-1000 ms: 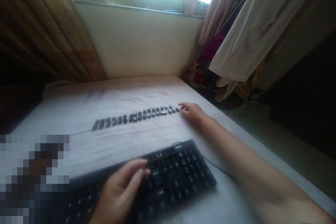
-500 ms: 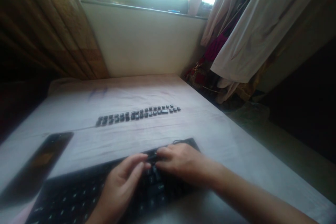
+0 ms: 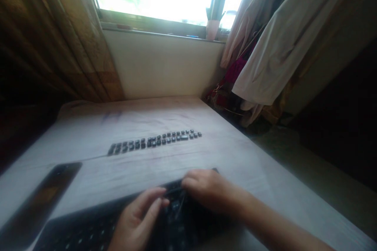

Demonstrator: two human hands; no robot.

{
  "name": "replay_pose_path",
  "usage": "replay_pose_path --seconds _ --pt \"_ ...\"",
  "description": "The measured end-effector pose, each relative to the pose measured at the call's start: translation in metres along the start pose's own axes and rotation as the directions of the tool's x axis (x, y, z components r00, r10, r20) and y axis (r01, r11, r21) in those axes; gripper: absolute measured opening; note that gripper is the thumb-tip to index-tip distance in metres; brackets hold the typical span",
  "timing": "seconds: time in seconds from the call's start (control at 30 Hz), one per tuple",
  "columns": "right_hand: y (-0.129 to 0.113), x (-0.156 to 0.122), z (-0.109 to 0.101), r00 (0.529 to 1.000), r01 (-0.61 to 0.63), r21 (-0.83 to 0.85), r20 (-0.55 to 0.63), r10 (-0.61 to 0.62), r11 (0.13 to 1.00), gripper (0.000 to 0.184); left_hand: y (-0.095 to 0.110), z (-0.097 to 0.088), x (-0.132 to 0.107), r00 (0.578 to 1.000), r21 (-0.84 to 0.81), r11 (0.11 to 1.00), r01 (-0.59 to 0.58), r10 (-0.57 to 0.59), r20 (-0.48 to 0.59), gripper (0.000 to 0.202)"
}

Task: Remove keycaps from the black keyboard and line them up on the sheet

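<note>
A black keyboard [image 3: 79, 227] lies at a slant under both of my hands, with keys bare of caps at its right part. My left hand [image 3: 138, 219] rests over its middle, thumb and fingers slightly apart and nothing seen between them. My right hand [image 3: 212, 188] is closed in a pinch above the right part. A faint thin line runs down from its fingertips toward the keys; blur hides what it is. Beyond the keyboard, several loose black keycaps [image 3: 159, 141] stand in two rows on the pale cloth [image 3: 235, 168].
A dark phone [image 3: 44, 200] lies left of the keyboard. Past the cloth's far edge are a wall [image 3: 165, 66] and a window sill with a small pot [image 3: 212, 29]. Brown curtains [image 3: 88, 47] hang at left, and clothes [image 3: 271, 59] hang at right.
The view has tilted up, so everything sits lower. My right hand has drawn a little away from my left, and a thin line now shows below its fingers.
</note>
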State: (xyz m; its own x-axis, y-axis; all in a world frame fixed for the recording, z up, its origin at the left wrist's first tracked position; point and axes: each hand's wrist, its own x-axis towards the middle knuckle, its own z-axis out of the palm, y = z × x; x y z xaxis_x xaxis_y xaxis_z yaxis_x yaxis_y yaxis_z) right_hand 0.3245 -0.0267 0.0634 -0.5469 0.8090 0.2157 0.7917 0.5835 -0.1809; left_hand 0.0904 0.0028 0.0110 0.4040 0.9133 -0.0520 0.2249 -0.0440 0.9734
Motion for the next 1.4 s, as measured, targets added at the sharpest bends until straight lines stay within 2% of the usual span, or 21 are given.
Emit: replay_pose_path --seconds 0.03,0.07,0.1,0.17,0.23,0.3,0.37,0.43,0.5,0.57,0.67,0.73,0.8,0.87,1.0,1.07,1.17,1.27,1.4 --pt "0.002 -0.003 0.000 0.992 -0.091 0.135 -0.079 0.103 0.987 0.018 0.000 0.000 0.000 1.000 0.005 1.000 0.004 -0.004 0.001 0.031" --pt "0.005 -0.007 0.000 0.963 -0.179 0.300 -0.139 0.229 0.937 0.014 0.000 0.000 -0.001 1.000 0.011 1.000 0.006 -0.006 0.002 0.031" --pt "0.007 -0.011 0.000 0.917 -0.248 0.477 -0.166 0.363 0.843 0.010 0.000 0.000 -0.001 1.000 0.021 1.000 0.006 -0.006 0.005 0.032" --pt "0.014 -0.017 -0.001 0.793 -0.314 0.765 -0.113 0.598 0.562 0.019 0.001 0.000 0.000 1.000 0.052 0.999 0.000 0.000 0.004 0.034" --pt "0.021 -0.024 0.000 0.688 -0.317 0.893 -0.015 0.725 0.319 0.034 0.003 0.000 0.000 1.000 0.094 0.995 -0.015 0.016 -0.009 0.035" --pt "0.028 -0.029 0.000 0.625 -0.330 0.918 0.039 0.780 0.218 0.041 0.005 0.000 -0.001 0.999 0.144 0.989 -0.043 0.046 -0.016 0.035" --pt "0.033 -0.034 0.000 0.601 -0.349 0.918 0.064 0.797 0.190 0.042 0.007 -0.002 -0.002 0.994 0.219 0.970 -0.108 0.111 0.001 0.031" --pt "0.036 -0.037 0.001 0.609 -0.348 0.923 0.088 0.788 0.166 0.040 0.007 -0.006 -0.003 0.971 0.345 0.909 -0.235 0.235 0.042 0.027" --pt "0.037 -0.039 0.002 0.632 -0.338 0.931 0.117 0.766 0.136 0.037 0.006 -0.012 -0.002 0.920 0.508 0.773 -0.379 0.376 0.113 0.030" --pt "0.038 -0.041 0.004 0.659 -0.332 0.936 0.142 0.738 0.117 0.034 0.001 -0.018 0.000 0.866 0.660 0.589 -0.466 0.456 0.204 0.043" --pt "0.040 -0.043 0.008 0.701 -0.338 0.933 0.159 0.695 0.127 0.028 -0.009 -0.025 0.004 0.830 0.788 0.356 -0.502 0.453 0.325 0.062" --pt "0.041 -0.045 0.011 0.735 -0.348 0.922 0.158 0.659 0.167 0.025 -0.015 -0.026 0.005 0.822 0.816 0.267 -0.513 0.428 0.377 0.069" --pt "0.042 -0.047 0.012 0.773 -0.344 0.908 0.129 0.622 0.239 0.021 -0.017 -0.026 0.006 0.820 0.827 0.222 -0.516 0.409 0.401 0.072" --pt "0.043 -0.048 0.013 0.807 -0.326 0.877 0.064 0.587 0.353 0.015 -0.017 -0.025 0.005 0.819 0.832 0.201 -0.517 0.399 0.413 0.073" --pt "0.042 -0.048 0.010 0.876 -0.274 0.720 -0.086 0.475 0.637 0.008 -0.012 -0.023 0.004 0.822 0.836 0.193 -0.514 0.388 0.417 0.071" --pt "0.041 -0.048 0.009 0.898 -0.244 0.640 -0.135 0.419 0.728 0.008 -0.010 -0.022 0.004 0.830 0.835 0.211 -0.509 0.378 0.411 0.069" --pt "0.042 -0.047 0.009 0.914 -0.213 0.571 -0.171 0.369 0.793 0.007 -0.008 -0.021 0.005 0.851 0.837 0.247 -0.488 0.348 0.393 0.067" --pt "0.043 -0.047 0.011 0.918 -0.214 0.569 -0.161 0.363 0.794 0.008 -0.008 -0.021 0.005 0.866 0.845 0.258 -0.468 0.322 0.381 0.067" --pt "0.041 -0.045 0.010 0.920 -0.242 0.541 -0.137 0.368 0.805 0.010 -0.009 -0.022 0.004 0.855 0.842 0.244 -0.482 0.340 0.391 0.066"
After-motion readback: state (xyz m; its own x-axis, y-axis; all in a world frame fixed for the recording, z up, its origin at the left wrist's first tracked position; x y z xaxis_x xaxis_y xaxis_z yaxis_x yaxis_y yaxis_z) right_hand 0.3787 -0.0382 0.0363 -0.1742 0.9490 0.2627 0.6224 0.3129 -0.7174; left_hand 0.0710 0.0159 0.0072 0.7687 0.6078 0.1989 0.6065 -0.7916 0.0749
